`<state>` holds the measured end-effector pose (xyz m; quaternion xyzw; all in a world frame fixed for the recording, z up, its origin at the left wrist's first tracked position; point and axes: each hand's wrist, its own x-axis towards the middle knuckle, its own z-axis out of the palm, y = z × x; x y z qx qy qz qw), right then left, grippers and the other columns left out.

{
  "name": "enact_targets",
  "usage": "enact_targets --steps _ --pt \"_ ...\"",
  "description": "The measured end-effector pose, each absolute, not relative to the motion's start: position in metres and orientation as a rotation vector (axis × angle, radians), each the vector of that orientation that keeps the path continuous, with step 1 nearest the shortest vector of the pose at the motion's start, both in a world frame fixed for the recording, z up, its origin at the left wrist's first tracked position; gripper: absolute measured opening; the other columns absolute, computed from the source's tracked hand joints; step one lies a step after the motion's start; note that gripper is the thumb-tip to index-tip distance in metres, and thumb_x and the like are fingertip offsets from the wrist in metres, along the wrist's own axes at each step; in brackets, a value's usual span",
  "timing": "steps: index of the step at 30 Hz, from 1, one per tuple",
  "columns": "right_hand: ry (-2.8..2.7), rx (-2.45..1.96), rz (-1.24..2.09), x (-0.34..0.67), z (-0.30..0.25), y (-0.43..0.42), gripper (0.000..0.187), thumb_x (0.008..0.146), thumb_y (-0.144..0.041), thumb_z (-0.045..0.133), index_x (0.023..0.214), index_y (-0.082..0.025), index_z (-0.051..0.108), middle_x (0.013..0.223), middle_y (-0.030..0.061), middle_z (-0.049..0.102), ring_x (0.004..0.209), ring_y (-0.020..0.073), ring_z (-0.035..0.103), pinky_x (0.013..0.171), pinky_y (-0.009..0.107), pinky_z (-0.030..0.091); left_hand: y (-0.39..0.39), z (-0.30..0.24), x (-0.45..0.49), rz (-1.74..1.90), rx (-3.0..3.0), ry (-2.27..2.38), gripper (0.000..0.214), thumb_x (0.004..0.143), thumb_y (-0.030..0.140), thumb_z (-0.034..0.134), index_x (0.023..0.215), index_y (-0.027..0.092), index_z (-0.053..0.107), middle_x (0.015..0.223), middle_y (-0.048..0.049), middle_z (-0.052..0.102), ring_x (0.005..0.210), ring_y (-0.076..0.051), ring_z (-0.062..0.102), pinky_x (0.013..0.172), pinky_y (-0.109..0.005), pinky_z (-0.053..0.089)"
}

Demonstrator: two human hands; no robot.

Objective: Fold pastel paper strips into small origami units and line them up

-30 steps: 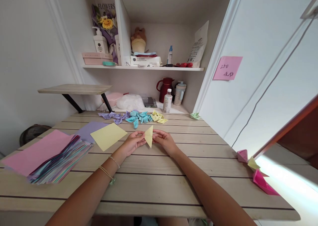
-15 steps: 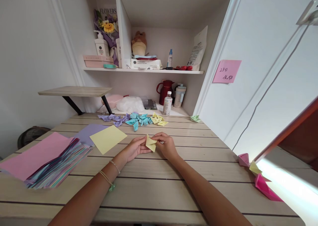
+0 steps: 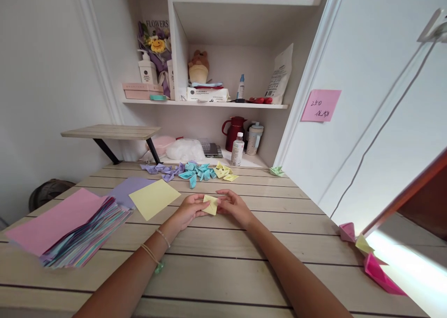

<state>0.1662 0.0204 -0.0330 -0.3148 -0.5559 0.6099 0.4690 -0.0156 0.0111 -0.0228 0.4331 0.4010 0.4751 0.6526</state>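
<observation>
A small folded piece of yellow paper (image 3: 210, 206), now a flat square, is held up over the middle of the table. My left hand (image 3: 190, 210) pinches its left side, thumb on the front face. On the opposite side, my right hand (image 3: 233, 207) grips the right edge with its thumb and fingers. Left of my hands lies an unfolded yellow sheet (image 3: 154, 199), partly over a purple sheet (image 3: 127, 191). Beyond the hands rest folded paper boats in purple (image 3: 167, 172), blue (image 3: 199, 170) and yellow (image 3: 224, 171).
A tall stack of coloured paper (image 3: 87, 239) stands at the left. One green paper boat (image 3: 277, 171) sits at the back right; a pink boat (image 3: 347, 232) and a magenta boat (image 3: 382, 276) lie along the right edge. A bottle (image 3: 237, 149) stands behind the table.
The yellow paper has gone from a partly opened, pointed shape to a flat square between my hands. The view has tilted slightly upward.
</observation>
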Motion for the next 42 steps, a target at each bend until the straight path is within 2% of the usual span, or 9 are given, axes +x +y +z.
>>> enact_targets --steps 5,9,13,18,23,28,33,38,42 --pt "-1.332 -0.852 1.536 0.154 -0.044 0.018 0.046 0.053 -0.033 0.078 0.087 -0.019 0.050 0.054 -0.0045 0.060 0.054 0.0151 0.062 0.057 0.029 0.053 0.013 -0.022 -0.014 1.142 1.028 0.959 0.026 0.060 0.025 0.074 0.078 0.013 0.060 0.075 -0.0061 0.067 0.066 -0.015 0.063 0.063 -0.027 0.051" --pt "-1.438 -0.782 1.467 0.154 -0.036 0.015 0.052 0.057 -0.035 0.075 0.097 -0.021 0.045 0.053 -0.0068 0.058 0.050 0.0159 0.062 0.052 0.029 0.051 0.014 -0.019 -0.017 1.181 1.069 1.046 0.029 0.058 0.033 0.075 0.073 0.011 0.063 0.066 -0.0052 0.066 0.056 -0.013 0.060 0.054 -0.023 0.048" --pt "-1.605 -0.644 1.423 0.162 -0.024 0.013 0.066 0.057 -0.028 0.076 0.116 -0.022 0.046 0.066 -0.0028 0.063 0.064 0.0152 0.064 0.065 0.029 0.051 0.014 -0.019 -0.019 1.119 1.086 0.982 0.032 0.059 0.033 0.074 0.080 0.010 0.066 0.072 -0.0082 0.068 0.059 -0.014 0.061 0.056 -0.023 0.047" --pt "-1.671 -0.665 1.368 0.164 -0.028 0.016 0.035 0.060 -0.032 0.074 0.091 -0.018 0.066 0.082 0.0037 0.068 0.076 0.0175 0.062 0.075 0.032 0.048 0.014 -0.023 -0.018 1.146 1.107 0.975 0.039 0.061 0.035 0.073 0.090 0.012 0.063 0.073 -0.0075 0.068 0.060 -0.014 0.062 0.053 -0.022 0.046" --pt "-1.467 -0.705 1.373 0.163 -0.030 0.019 0.032 0.059 -0.037 0.074 0.083 -0.018 0.068 0.081 0.0046 0.069 0.074 0.0182 0.063 0.074 0.034 0.049 0.015 -0.019 -0.016 1.257 1.080 0.917 0.033 0.057 0.035 0.075 0.075 0.012 0.059 0.065 -0.0049 0.067 0.057 -0.014 0.062 0.056 -0.025 0.049" --pt "-1.297 -0.745 1.369 0.165 -0.025 0.019 0.027 0.059 -0.040 0.074 0.070 -0.017 0.067 0.073 0.0039 0.068 0.069 0.0186 0.063 0.074 0.035 0.051 0.015 -0.017 -0.016 1.187 1.182 0.894 0.035 0.047 0.022 0.081 0.076 0.010 0.065 0.078 -0.0089 0.070 0.069 -0.016 0.064 0.070 -0.027 0.050" --pt "-1.269 -0.753 1.370 0.163 -0.027 0.020 0.027 0.061 -0.042 0.072 0.068 -0.017 0.064 0.069 0.0026 0.066 0.066 0.0164 0.061 0.069 0.032 0.051 0.015 -0.022 -0.014 1.186 1.256 0.976 0.024 0.058 0.029 0.075 0.072 0.010 0.068 0.073 -0.0087 0.070 0.067 -0.017 0.064 0.068 -0.028 0.052" --pt "-1.255 -0.810 1.332 0.162 -0.031 0.022 0.037 0.062 -0.042 0.071 0.089 -0.017 0.063 0.064 0.0013 0.064 0.060 0.0150 0.059 0.062 0.030 0.050 0.012 -0.021 -0.012 1.148 1.241 0.909 0.036 0.063 0.029 0.072 0.093 0.011 0.064 0.081 -0.0109 0.070 0.070 -0.019 0.066 0.066 -0.031 0.053" --pt "-1.277 -0.868 1.344 0.163 -0.035 0.025 0.034 0.062 -0.042 0.071 0.082 -0.015 0.066 0.070 0.0052 0.067 0.065 0.0161 0.060 0.062 0.028 0.048 0.013 -0.024 -0.013 1.117 1.199 0.912 0.046 0.062 0.025 0.074 0.103 0.012 0.059 0.085 -0.0126 0.070 0.075 -0.019 0.066 0.069 -0.030 0.053"
